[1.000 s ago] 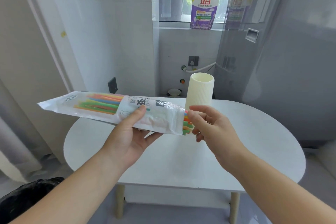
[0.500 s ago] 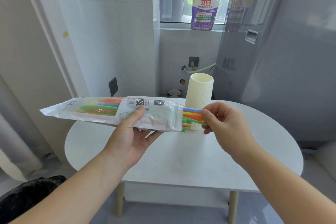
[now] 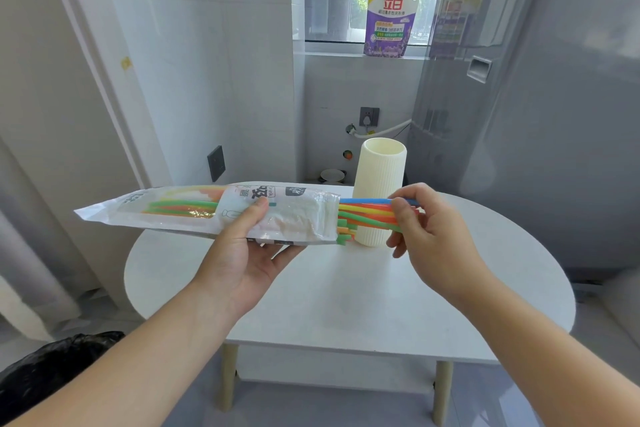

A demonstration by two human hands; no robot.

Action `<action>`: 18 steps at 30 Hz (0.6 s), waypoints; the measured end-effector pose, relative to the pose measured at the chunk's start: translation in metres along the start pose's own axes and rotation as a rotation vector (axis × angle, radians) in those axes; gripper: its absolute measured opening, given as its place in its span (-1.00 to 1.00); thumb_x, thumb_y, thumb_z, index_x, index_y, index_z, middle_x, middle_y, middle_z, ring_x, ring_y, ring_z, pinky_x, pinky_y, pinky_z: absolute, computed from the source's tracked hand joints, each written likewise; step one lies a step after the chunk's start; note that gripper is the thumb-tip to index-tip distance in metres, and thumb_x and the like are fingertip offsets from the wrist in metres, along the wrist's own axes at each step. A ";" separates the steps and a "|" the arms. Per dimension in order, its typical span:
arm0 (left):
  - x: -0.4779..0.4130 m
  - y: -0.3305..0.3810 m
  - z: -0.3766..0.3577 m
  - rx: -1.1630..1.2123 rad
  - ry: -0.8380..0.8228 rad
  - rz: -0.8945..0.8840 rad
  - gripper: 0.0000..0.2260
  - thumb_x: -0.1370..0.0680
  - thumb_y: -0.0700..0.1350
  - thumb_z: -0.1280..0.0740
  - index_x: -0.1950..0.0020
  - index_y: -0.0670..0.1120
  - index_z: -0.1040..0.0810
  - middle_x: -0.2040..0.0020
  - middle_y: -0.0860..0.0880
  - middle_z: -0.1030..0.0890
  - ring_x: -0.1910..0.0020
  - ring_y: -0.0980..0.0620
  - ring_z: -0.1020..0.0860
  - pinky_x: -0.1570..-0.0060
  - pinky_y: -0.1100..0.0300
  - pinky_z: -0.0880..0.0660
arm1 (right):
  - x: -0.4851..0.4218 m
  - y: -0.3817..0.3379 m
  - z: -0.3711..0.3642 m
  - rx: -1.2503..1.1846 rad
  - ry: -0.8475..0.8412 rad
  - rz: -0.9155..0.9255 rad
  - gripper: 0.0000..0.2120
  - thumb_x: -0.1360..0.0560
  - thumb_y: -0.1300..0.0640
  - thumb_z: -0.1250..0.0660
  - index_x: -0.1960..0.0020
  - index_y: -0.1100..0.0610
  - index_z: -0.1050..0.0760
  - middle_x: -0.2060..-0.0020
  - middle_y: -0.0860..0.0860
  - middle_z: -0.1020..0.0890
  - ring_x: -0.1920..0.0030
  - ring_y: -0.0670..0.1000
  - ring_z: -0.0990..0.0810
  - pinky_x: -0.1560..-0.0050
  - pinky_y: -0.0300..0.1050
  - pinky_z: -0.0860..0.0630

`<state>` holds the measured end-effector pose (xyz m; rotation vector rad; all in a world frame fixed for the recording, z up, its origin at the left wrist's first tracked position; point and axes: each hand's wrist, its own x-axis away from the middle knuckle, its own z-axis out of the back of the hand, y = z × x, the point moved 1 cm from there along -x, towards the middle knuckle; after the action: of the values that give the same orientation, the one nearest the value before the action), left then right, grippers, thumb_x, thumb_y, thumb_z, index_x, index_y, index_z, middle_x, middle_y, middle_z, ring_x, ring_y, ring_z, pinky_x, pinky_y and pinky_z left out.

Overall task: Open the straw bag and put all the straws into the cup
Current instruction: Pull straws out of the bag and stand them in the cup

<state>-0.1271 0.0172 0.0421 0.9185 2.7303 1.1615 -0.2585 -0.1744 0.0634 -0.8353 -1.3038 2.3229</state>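
Observation:
A long clear and white straw bag (image 3: pixel 194 213) lies level in the air above the table, its open end to the right. My left hand (image 3: pixel 247 253) grips it from below, thumb on top. Several coloured straws (image 3: pixel 367 215), blue, yellow, orange and green, stick out of the open end. My right hand (image 3: pixel 420 218) pinches the ends of these straws. A tall cream ribbed cup (image 3: pixel 381 177) stands upright on the table just behind the straws, its mouth open and its inside hidden.
The round white table (image 3: pixel 346 302) is low, with pale legs. A grey refrigerator (image 3: pixel 526 114) stands at the right. A purple detergent pouch (image 3: pixel 389 17) sits on the window sill. A black rubbish bag (image 3: pixel 52 367) lies on the floor at the lower left.
My right hand has drawn the bundle of straws farther out of the bag to the right. The left hand keeps its hold on the bag, which looks emptier at its left end.

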 end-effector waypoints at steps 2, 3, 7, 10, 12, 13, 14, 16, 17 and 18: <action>0.000 -0.001 0.000 -0.006 -0.002 0.005 -0.69 -0.56 -0.14 -0.43 -0.31 -0.05 -0.60 -0.13 -0.13 -0.74 -0.10 -0.14 -0.72 0.09 -0.12 -0.69 | 0.001 0.002 -0.001 0.002 -0.026 0.006 -0.90 -0.65 0.00 -0.21 -0.09 -0.07 -0.49 0.07 -0.05 -0.61 0.33 -0.11 -0.57 0.35 -0.27 -0.52; 0.000 -0.002 -0.001 -0.009 -0.004 0.007 -0.69 -0.56 -0.14 -0.43 -0.31 -0.05 -0.60 -0.14 -0.14 -0.74 -0.10 -0.14 -0.72 0.10 -0.12 -0.69 | 0.000 0.003 -0.001 0.014 -0.029 0.008 -0.89 -0.64 0.00 -0.23 -0.10 -0.06 -0.51 0.07 -0.08 -0.61 0.33 -0.16 -0.55 0.36 -0.31 -0.48; 0.000 -0.001 0.000 0.004 0.001 0.000 -0.70 -0.56 -0.14 -0.43 -0.30 -0.05 -0.60 -0.09 -0.13 -0.75 -0.08 -0.14 -0.72 0.08 -0.14 -0.69 | -0.001 0.000 0.000 0.085 0.049 0.080 -0.85 -0.65 0.09 -0.25 0.02 -0.15 -0.50 0.07 -0.07 -0.59 0.24 -0.16 -0.53 0.28 -0.39 -0.40; 0.000 0.001 0.001 0.022 0.013 -0.012 -0.74 -0.58 -0.14 -0.42 -0.27 -0.05 -0.60 -0.08 -0.13 -0.75 -0.07 -0.14 -0.73 0.08 -0.15 -0.69 | -0.001 -0.003 0.002 0.128 0.102 0.121 -0.76 -0.65 0.09 -0.23 0.09 -0.24 -0.41 0.05 -0.11 -0.56 0.09 -0.16 -0.55 0.18 -0.40 -0.42; -0.001 0.002 0.002 0.021 0.018 -0.012 -0.75 -0.58 -0.13 -0.42 -0.26 -0.04 -0.61 -0.04 -0.12 -0.76 -0.04 -0.12 -0.73 0.10 -0.13 -0.70 | -0.001 -0.003 0.004 0.110 0.089 0.097 -0.82 -0.65 0.04 -0.22 0.06 -0.21 -0.45 0.08 -0.10 -0.57 0.22 -0.22 -0.54 0.29 -0.41 -0.41; -0.001 0.002 0.003 0.021 0.022 -0.012 -0.75 -0.58 -0.13 -0.42 -0.26 -0.04 -0.61 -0.03 -0.11 -0.76 -0.03 -0.12 -0.74 0.12 -0.12 -0.70 | -0.001 -0.003 0.004 0.058 0.070 0.065 -0.89 -0.65 0.01 -0.22 0.02 -0.16 -0.48 0.11 -0.09 -0.59 0.32 -0.24 -0.51 0.36 -0.40 -0.41; -0.001 0.002 0.003 0.020 0.023 -0.011 -0.74 -0.58 -0.13 -0.42 -0.27 -0.04 -0.61 -0.03 -0.11 -0.76 -0.03 -0.12 -0.74 0.12 -0.11 -0.70 | 0.000 -0.003 0.004 0.010 0.054 0.028 -0.93 -0.63 -0.03 -0.25 -0.02 -0.12 -0.51 0.13 -0.08 -0.60 0.38 -0.22 -0.50 0.40 -0.36 -0.43; -0.001 0.001 0.003 0.015 0.023 -0.009 -0.72 -0.57 -0.13 -0.42 -0.28 -0.04 -0.60 -0.04 -0.11 -0.76 -0.02 -0.12 -0.74 0.13 -0.11 -0.70 | 0.001 -0.003 0.005 -0.009 0.046 -0.011 -0.89 -0.57 -0.07 -0.34 -0.06 -0.09 -0.53 0.14 -0.09 -0.62 0.35 -0.14 -0.54 0.31 -0.22 -0.56; -0.001 0.001 0.003 0.015 0.024 -0.010 -0.71 -0.57 -0.13 -0.43 -0.29 -0.04 -0.60 -0.05 -0.11 -0.76 -0.02 -0.12 -0.74 0.13 -0.11 -0.70 | 0.001 -0.003 0.006 -0.004 0.049 -0.014 -0.90 -0.54 -0.05 -0.38 -0.03 -0.08 -0.54 0.15 -0.10 -0.63 0.33 -0.11 -0.56 0.28 -0.16 -0.58; 0.000 0.001 0.002 0.017 0.025 -0.012 -0.71 -0.57 -0.13 -0.43 -0.30 -0.03 -0.59 -0.06 -0.12 -0.75 -0.03 -0.13 -0.74 0.12 -0.12 -0.70 | 0.001 -0.004 0.007 -0.008 0.054 -0.011 -0.93 -0.54 -0.02 -0.40 0.01 -0.08 -0.56 0.18 -0.08 -0.63 0.34 -0.09 -0.55 0.29 -0.10 -0.58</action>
<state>-0.1254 0.0194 0.0413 0.8948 2.7651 1.1577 -0.2632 -0.1763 0.0691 -0.8849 -1.2925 2.2721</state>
